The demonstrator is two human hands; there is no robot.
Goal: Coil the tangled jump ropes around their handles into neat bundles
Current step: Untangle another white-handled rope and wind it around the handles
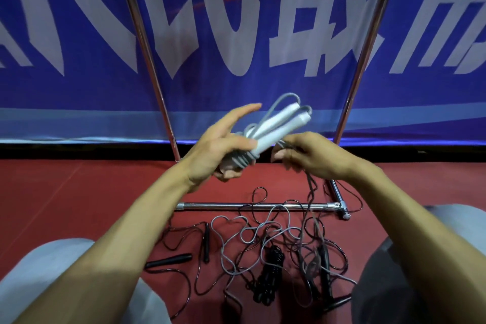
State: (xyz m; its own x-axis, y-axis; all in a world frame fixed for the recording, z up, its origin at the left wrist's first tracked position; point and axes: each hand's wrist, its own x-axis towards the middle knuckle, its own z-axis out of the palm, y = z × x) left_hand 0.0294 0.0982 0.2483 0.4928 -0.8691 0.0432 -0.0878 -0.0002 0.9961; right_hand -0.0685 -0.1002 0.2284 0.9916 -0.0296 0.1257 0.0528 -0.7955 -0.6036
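Two smooth white plastic cylinder handles (pixel 273 126) lay side by side at frame centre, with grey rubbery cord (pixel 244 160) wound round their lower ends. The left hand (pixel 223 150) gripped that wrapped end, thumb pressed on top and forefinger stretched out. Just right of it, the right hand (pixel 313 155) pinched the cord's loose run. Below, a tangle of thin grey and black cords (pixel 289 234) sprawled on the red matte floor (pixel 79 192), with two black stick handles (pixel 168 260) at its left and one black coiled bundle (pixel 271 271) in its middle.

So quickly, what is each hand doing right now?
Left hand: holding the pair of white handles, thumb pressed across them.
Right hand: fingers pinching the grey rope beside the handles.
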